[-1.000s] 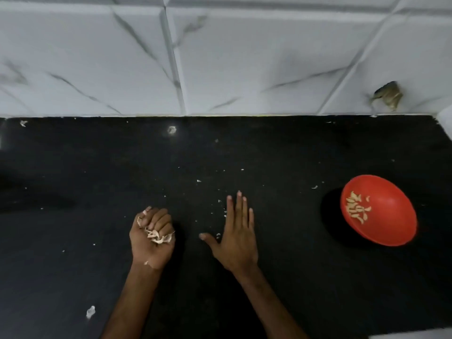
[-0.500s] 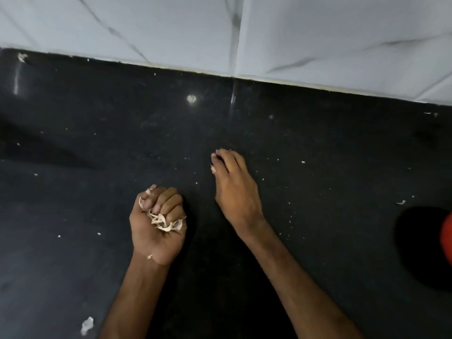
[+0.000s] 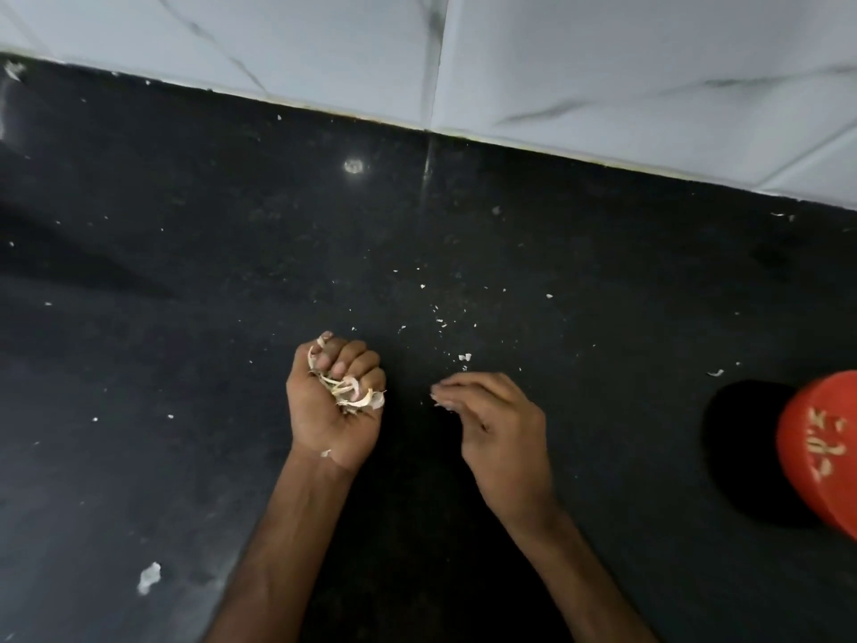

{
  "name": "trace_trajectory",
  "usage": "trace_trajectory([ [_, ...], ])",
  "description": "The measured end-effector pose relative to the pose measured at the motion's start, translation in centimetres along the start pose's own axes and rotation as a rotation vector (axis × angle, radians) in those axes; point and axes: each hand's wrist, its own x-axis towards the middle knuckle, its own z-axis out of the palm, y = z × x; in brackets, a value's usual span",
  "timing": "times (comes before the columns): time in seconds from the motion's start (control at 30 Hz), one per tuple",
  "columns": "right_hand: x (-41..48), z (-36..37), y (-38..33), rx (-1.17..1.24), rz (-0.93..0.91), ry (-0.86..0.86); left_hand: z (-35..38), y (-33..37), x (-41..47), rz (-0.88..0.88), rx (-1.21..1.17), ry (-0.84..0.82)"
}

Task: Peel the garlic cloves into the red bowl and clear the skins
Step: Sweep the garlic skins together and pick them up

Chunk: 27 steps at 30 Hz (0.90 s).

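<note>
Black counter (image 3: 185, 271), flecked with pale scraps, stretches beneath a person's two bare forearms. The left grip (image 3: 331, 410), palm up near the middle of the counter, is clenched around a wad of papery garlic skins (image 3: 350, 393) that poke out between the curled fingers. Just to its right and apart from it, the right grip (image 3: 498, 426) has its fingers bent, tips drawn toward the thumb; whether they pinch a flake cannot be told. At the right edge, partly cut off, sits the red bowl (image 3: 821, 480) holding pale peeled cloves (image 3: 823, 438). A larger skin fragment (image 3: 149, 577) lies at near left. White marbled wall tiles (image 3: 603, 62) back the far side.
</note>
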Motion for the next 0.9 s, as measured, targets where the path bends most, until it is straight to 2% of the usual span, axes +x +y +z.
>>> trace_trajectory([
  [0.07, 1.0, 0.1, -3.0, 0.17, 0.018, 0.049, 0.5, -1.2, 0.0, 0.021, 0.041, 0.026],
  [0.13, 1.1, 0.4, -5.3, 0.191, -0.096, 0.003, 0.4, -1.9, -0.3, 0.043, 0.055, 0.03],
  [0.3, 0.2, 0.7, -5.7, -0.158, -0.376, -0.155, 0.3, -2.4, -1.4, 0.016, 0.201, -0.035],
  [0.43, -0.5, -0.7, -5.9, -0.327, -0.526, -0.212, -0.4, -3.3, -1.9, -0.066, 0.065, -0.146],
  [0.5, -0.9, -1.5, -6.3, -0.3, -0.562, -0.213, -0.8, -3.3, -1.9, -0.163, -0.043, -0.225],
  [0.57, -1.7, -2.8, -6.2, -0.036, -0.492, -0.218, -1.0, -3.3, -1.9, -0.245, -0.101, -0.233],
  [0.63, -3.3, -4.5, -5.2, 0.227, -0.284, -0.179, -0.7, -3.0, -2.6, -0.283, -0.124, -0.266],
  [0.67, -4.5, -5.2, -4.1, 0.272, -0.173, -0.14, -0.6, -2.7, -2.9, -0.282, -0.12, -0.27],
  [0.73, -7.6, -5.8, -1.1, 0.1, -0.005, -0.093, -0.6, -1.9, -3.5, -0.288, -0.127, -0.285],
  [0.83, -10.8, -4.0, 1.4, -0.393, 0.204, -0.258, -1.0, 0.3, -3.8, -0.252, -0.128, -0.291],
  [0.9, -10.1, -1.5, 0.5, -0.485, 0.253, -0.27, -1.2, 1.9, -4.0, -0.222, -0.123, -0.282],
])
